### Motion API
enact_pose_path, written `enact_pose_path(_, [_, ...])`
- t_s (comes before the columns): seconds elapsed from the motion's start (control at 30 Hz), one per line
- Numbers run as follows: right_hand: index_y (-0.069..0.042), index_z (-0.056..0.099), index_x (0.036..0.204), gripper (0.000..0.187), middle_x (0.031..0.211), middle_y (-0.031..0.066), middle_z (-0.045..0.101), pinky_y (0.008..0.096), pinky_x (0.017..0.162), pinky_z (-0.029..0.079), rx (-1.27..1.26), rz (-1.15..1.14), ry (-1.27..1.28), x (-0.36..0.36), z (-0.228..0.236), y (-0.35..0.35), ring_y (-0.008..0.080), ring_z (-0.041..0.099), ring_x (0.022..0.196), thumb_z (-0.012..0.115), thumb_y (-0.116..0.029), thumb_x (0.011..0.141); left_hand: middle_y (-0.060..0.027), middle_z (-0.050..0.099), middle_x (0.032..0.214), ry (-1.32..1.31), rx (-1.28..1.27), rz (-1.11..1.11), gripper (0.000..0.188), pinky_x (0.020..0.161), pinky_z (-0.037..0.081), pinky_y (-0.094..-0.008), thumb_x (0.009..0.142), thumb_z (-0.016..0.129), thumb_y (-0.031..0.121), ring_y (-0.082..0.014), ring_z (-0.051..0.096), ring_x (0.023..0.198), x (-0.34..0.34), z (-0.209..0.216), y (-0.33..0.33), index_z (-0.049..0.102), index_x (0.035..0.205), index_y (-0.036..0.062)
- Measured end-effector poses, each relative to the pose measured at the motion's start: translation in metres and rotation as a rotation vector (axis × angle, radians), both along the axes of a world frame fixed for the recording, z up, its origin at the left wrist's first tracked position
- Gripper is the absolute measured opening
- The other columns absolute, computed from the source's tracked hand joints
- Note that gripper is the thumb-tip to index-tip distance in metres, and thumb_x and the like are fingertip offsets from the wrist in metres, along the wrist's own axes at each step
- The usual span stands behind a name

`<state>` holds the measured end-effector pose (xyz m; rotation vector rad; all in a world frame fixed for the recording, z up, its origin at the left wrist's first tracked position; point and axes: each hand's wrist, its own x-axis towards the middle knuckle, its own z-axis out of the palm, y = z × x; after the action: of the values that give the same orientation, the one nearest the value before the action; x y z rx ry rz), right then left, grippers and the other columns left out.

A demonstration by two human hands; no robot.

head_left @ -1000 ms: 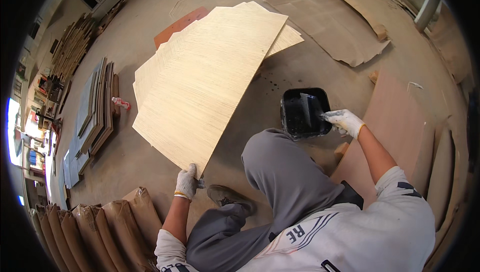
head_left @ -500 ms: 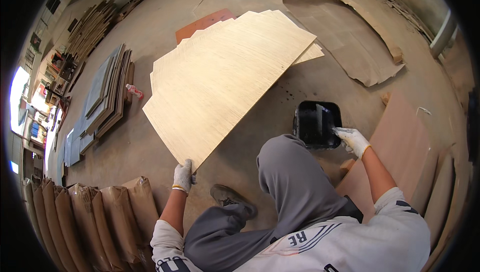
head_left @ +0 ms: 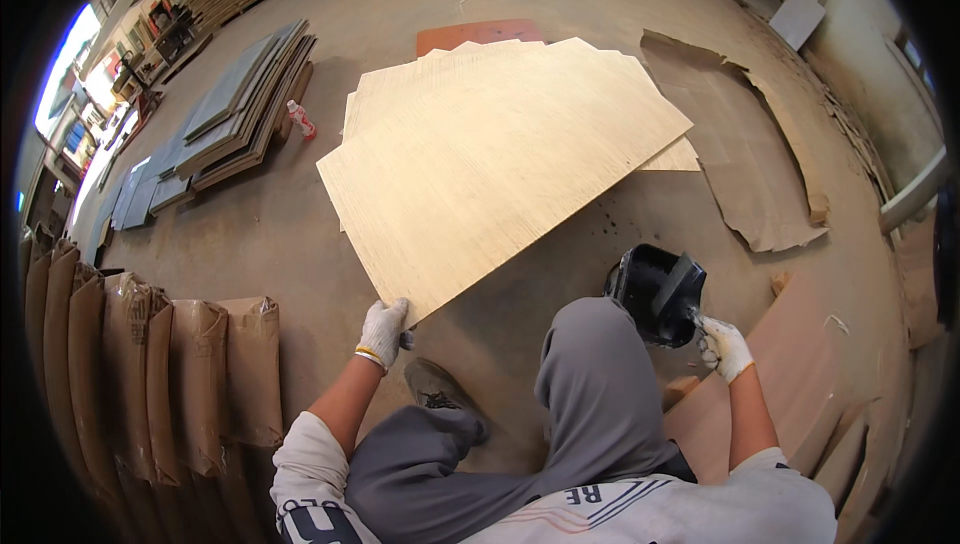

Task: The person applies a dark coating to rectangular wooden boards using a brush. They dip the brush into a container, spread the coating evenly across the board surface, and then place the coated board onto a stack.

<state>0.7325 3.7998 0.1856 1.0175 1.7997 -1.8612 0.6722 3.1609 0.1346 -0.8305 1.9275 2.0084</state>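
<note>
My left hand (head_left: 383, 332), in a white knit glove, pinches the near corner of the top plywood sheet (head_left: 500, 164). That pale sheet lies on several others fanned out beneath it. A black tub (head_left: 632, 289) with dark, wet-looking insides is on the floor right of my raised knee. My right hand (head_left: 724, 348), gloved too, is closed around the handle of a wide, flat, brush-like tool (head_left: 672, 287). Its dark broad end is tilted over the tub's inside; whether it touches the tub I cannot tell.
A reddish board (head_left: 475, 36) shows behind the sheets. Torn brown paper (head_left: 740, 144) lies at the right, a pinkish-brown board (head_left: 790, 374) nearer. At the left are stacked panels (head_left: 245, 94), a red-and-white bottle (head_left: 301, 120) and wrapped brown bundles (head_left: 190, 384). Dark drops spot the floor.
The view has swung, shifting the scene. The tool's broad end now shows plainly, raised within the tub, and the tub looks tilted. My left hand still has the sheet's corner.
</note>
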Motion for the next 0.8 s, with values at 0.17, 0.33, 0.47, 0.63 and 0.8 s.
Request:
enact_pose_path(0.17, [-0.008,0.064,0.134,0.036,0.069,0.0063,0.059,0.0256,0.039,0.028,-0.005,0.018,0.368,-0.040,0.047,-0.003,0.0116,0.043,0.044,0.061,-0.027,0.103,-0.0099,0.062,0.078,0.028,0.126,0.058,0.025,0.038,0.046,-0.0360,0.098,0.061,0.018,-0.0208,0.055,0.047,0.003,-0.010,-0.002,0.057,0.114,-0.0006])
enact_pose_path(0.33, [-0.003,0.056,0.146,0.047,0.074,0.0004,0.063,0.0207,0.048,0.041,0.123,0.326,0.571,-0.171,0.100,-0.123,0.0051,0.053,0.053,0.063,-0.017,0.102,-0.0096,0.062,0.082,0.019,0.087,0.130,0.027,0.037,0.045,-0.0361,0.098,0.061,0.017,-0.0200,0.053,0.047,0.000,-0.004,-0.007,0.056,0.119,-0.0007])
enact_pose_path(0.47, [-0.012,0.062,0.143,0.047,0.110,0.0107,0.076,0.0338,0.080,0.056,0.699,0.762,0.937,-0.276,0.043,-0.185,0.0201,0.071,0.086,0.065,-0.022,0.098,-0.0088,0.063,0.085,0.108,0.186,0.077,0.029,0.041,0.047,-0.0351,0.099,0.060,0.016,-0.0193,0.054,0.050,-0.020,-0.006,0.013,0.056,0.123,-0.0014])
enact_pose_path(0.63, [-0.038,0.056,0.144,0.046,0.089,0.0132,0.070,0.0455,0.077,0.057,1.431,1.207,0.708,-0.261,0.043,-0.275,0.0312,0.071,0.088,0.057,-0.031,0.098,-0.0122,0.066,0.092,0.115,0.375,0.156,0.032,0.053,0.054,-0.0330,0.104,0.056,0.018,-0.0184,0.061,0.058,0.020,-0.011,-0.007,0.054,0.129,-0.0017])
enact_pose_path(0.8, [-0.041,0.054,0.145,0.048,0.094,0.0152,0.074,0.0465,0.079,0.058,1.493,1.316,0.446,-0.267,0.071,-0.256,0.0338,0.073,0.088,0.055,-0.031,0.098,-0.0173,0.069,0.098,0.191,0.428,0.236,0.042,0.057,0.059,-0.0361,0.104,0.059,0.023,-0.0227,0.068,0.064,0.035,-0.013,0.019,0.049,0.136,-0.0027])
